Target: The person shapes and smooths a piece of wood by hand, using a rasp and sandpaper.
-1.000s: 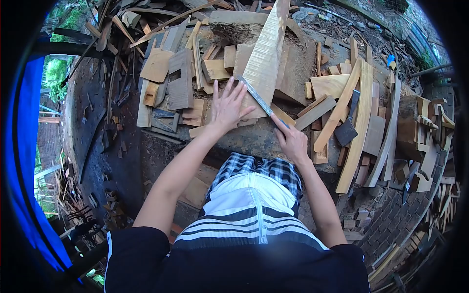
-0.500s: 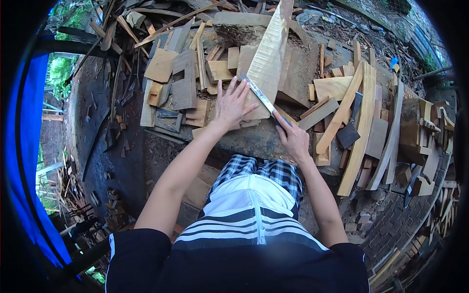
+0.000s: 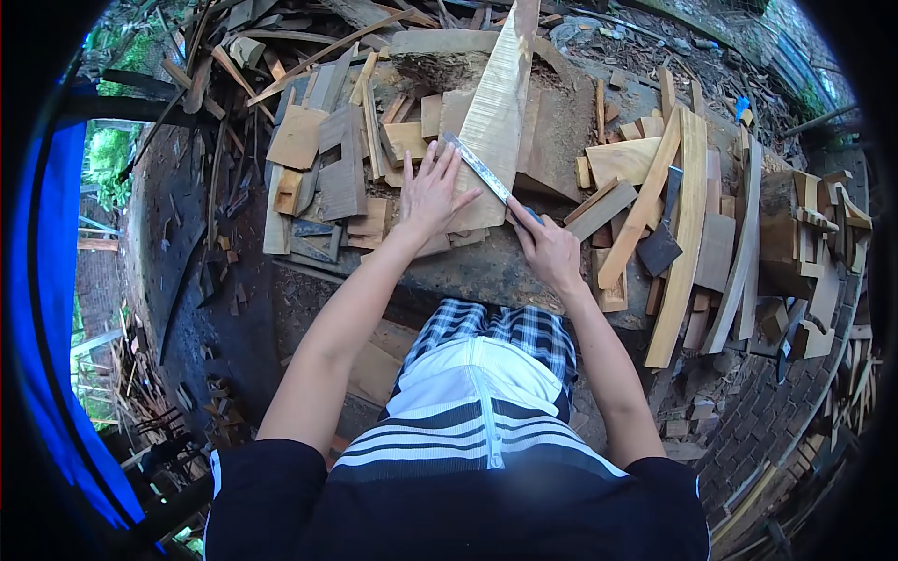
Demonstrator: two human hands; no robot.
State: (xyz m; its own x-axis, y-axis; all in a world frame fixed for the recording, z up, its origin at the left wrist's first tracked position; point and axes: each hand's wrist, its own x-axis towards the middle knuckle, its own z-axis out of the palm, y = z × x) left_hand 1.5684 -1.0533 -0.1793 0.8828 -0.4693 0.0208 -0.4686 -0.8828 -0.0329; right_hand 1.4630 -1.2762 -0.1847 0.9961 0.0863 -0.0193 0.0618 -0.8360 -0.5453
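A long pale tapered wooden board point(image 3: 494, 112) lies on a big weathered slab point(image 3: 561, 122), its narrow end pointing away from me. My left hand point(image 3: 432, 192) presses flat on the board's near end, fingers spread. My right hand point(image 3: 545, 251) grips the blue handle of a flat metal file point(image 3: 479, 166). The file lies diagonally across the board's near part, its tip close to my left fingertips.
Several wood offcuts point(image 3: 332, 150) are piled left of the board. Long curved planks point(image 3: 687, 224) and a dark hatchet head point(image 3: 660, 245) lie to the right. Below are my checked shorts point(image 3: 496, 327); a blue tarp point(image 3: 42, 309) hangs far left.
The file and my right hand have slid up and to the left across the board. My left hand stays pressed on the board's near end.
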